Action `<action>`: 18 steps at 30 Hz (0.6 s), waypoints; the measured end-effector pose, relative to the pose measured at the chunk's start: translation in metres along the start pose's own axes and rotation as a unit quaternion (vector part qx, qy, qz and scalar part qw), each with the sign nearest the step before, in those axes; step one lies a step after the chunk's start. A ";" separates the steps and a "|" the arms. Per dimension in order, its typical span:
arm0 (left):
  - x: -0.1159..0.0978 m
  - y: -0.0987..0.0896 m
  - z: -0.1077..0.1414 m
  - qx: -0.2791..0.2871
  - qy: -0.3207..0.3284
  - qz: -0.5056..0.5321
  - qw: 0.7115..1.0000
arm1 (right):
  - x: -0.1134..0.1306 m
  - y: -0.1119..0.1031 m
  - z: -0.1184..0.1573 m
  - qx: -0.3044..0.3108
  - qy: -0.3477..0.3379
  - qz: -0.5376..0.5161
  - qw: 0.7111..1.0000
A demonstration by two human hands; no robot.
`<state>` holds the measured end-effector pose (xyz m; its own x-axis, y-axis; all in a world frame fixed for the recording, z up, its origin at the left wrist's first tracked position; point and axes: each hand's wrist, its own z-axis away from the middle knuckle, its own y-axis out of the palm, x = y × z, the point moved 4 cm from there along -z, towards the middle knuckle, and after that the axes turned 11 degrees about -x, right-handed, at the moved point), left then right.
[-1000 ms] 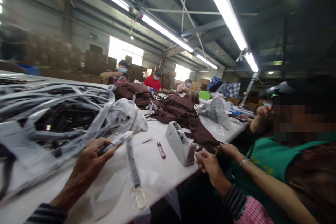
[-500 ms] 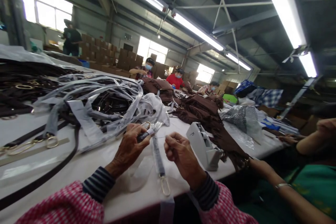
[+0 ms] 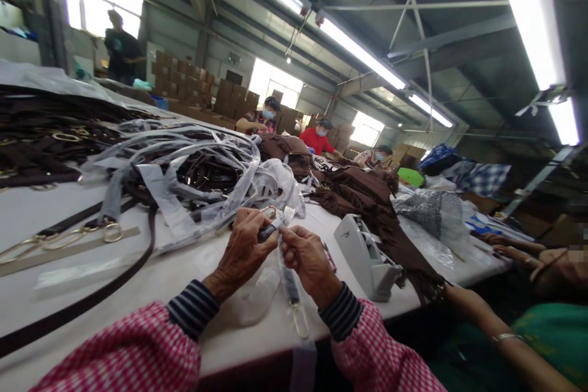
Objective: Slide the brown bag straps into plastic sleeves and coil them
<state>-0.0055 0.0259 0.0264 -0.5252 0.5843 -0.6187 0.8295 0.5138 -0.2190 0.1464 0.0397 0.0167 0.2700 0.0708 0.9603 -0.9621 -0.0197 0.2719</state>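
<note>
My left hand (image 3: 243, 239) is closed around the end of a dark strap (image 3: 290, 285) in a clear plastic sleeve, a gold ring (image 3: 270, 211) showing above the fingers. Thumb and fingers of my right hand (image 3: 310, 254) pinch the sleeve's end (image 3: 285, 215) right beside the left thumb. Whether anything small lies between those fingertips is hidden. The strap runs down between my hands to a gold clip (image 3: 301, 320) near the table's front edge. A grey tape dispenser (image 3: 362, 257) stands just right of my right hand.
Plastic-sleeved straps (image 3: 197, 165) are heaped behind my hands, with bare dark straps (image 3: 46, 135) at left. Brown fabric pieces (image 3: 362, 196) stretch along the right. A co-worker's arm (image 3: 482, 318) reaches in at the right; other people work across the table.
My right hand has moved left, from apart to meeting the strap end in my left hand. The view has shifted slightly; my left hand keeps its hold.
</note>
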 end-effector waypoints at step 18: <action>0.009 -0.002 -0.001 0.014 -0.125 0.045 0.991 | -0.007 0.001 -0.006 0.040 0.065 -0.051 0.996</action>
<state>-0.0120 0.0309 0.0216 -0.3889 0.4500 -0.8039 0.8774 0.4471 -0.1742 0.1434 0.0447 0.0094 0.3531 0.2048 0.9129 -0.9229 -0.0841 0.3758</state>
